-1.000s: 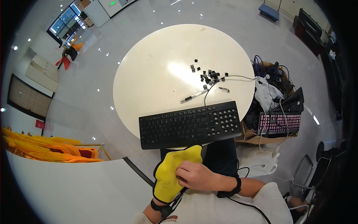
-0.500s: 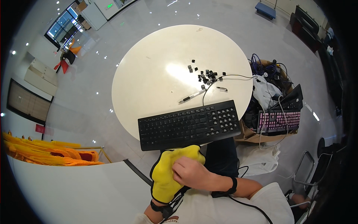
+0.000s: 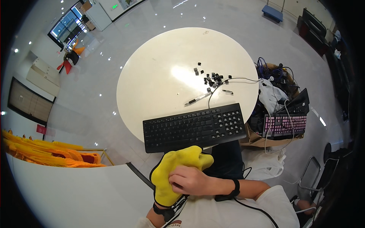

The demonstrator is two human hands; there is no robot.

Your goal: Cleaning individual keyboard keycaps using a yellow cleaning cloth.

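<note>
A yellow mitt-like cloth [image 3: 163,176] with black edging covers my left hand, hiding its fingers; the wrist shows below with a black strap. My right hand [image 3: 182,178] has bent fingers pressed into the yellow cloth, gripping it. Just beyond them, a black keyboard [image 3: 178,131] lies along the near edge of the round white table [image 3: 152,57], its right-hand keys partly without caps. Several loose keycaps [image 3: 213,81], a pen [image 3: 195,99], a pen cap [image 3: 228,92] and a cable lie behind the keyboard.
A cardboard box [image 3: 253,138] of cables and keyboards, including a pink one [image 3: 285,125], stands right of the table, beside a white bag [image 3: 266,163]. At left are a white surface [image 3: 76,190] and orange tasselled things [image 3: 45,152]. Another person's arm [image 3: 306,205] shows at lower right.
The yellow cloth on my left hand has shifted and changed shape, with its top now bulging to the right. My right hand has moved slightly left on it.
</note>
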